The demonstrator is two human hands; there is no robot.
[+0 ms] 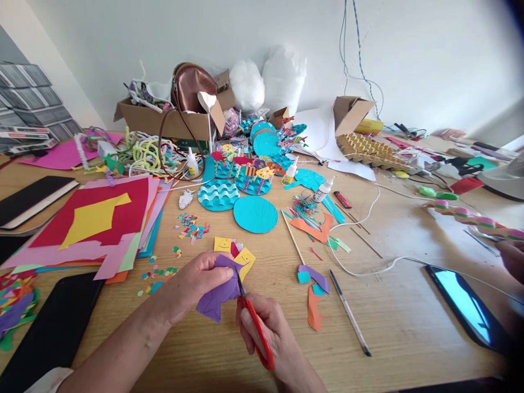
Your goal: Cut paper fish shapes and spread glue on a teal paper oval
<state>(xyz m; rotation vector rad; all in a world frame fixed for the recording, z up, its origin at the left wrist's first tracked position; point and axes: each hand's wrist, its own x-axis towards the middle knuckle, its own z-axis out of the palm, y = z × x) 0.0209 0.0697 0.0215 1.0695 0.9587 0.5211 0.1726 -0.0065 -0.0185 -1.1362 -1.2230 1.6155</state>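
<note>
Pinched between the thumb and fingers of my left hand [192, 284] is a piece of purple paper [219, 297] with faint drawn lines. My right hand [266, 322] grips a pair of red-handled scissors [258, 333], and their blades meet the purple paper's right edge. Just beyond the paper lie yellow paper pieces [246, 261] with small pencil marks, and a bit of red paper shows between them. A turquoise disc [256, 214] rests farther back, beside a disc with wavy strips [218, 195].
Stacked coloured paper [135, 218] and a black phone-like slab [53, 327] lie left. On the right are a pen [350, 314], a smartphone [462, 305], a white cable [368, 273] and another person's hand [513, 259]. Glue bottles [323, 189] and a cardboard box [164, 123] stand behind.
</note>
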